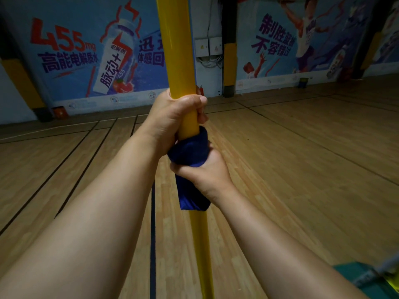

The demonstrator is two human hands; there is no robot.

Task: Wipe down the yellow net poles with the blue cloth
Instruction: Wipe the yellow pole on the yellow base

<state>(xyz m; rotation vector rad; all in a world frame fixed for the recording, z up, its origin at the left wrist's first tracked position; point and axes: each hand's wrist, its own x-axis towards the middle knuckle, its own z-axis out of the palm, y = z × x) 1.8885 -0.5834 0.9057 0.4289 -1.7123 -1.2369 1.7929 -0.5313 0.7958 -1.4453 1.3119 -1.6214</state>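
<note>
Nearest, bottom right corner: edge of a green thing [354, 271] w/ a grey bar across it, too blurred to tell what it is. Both bare forearms reach in from the bottom, left one from the lower left, right one from the lower right, meeting at the yellow pole [176, 50], which stands upright in the centre and runs from the bottom edge out the top.

Right hand [205, 169] grips the blue cloth [190, 154], which is wrapped round the pole; fingers curled round cloth & pole together, thumb across the near side. Cloth bunches above the hand and hangs in a fold below it, touching the pole. Fingertips go behind the pole, can't tell how they lie there.

Left hand [176, 114] sits just above the cloth, touching its top edge, gripping bare pole; thumb wraps across the front, fingers curl round from behind, tips showing at the pole's right side.

Below and beyond: wooden floor [291, 158] w/ dark court lines, one blue line running up under the pole. Far back: wall w/ blue posters [86, 57], a drink bottle w/ "455 mg" on the left, a basketball player on the right. Between them, two white switch boxes [208, 47] & a yellow-and-black padded column [230, 61].
</note>
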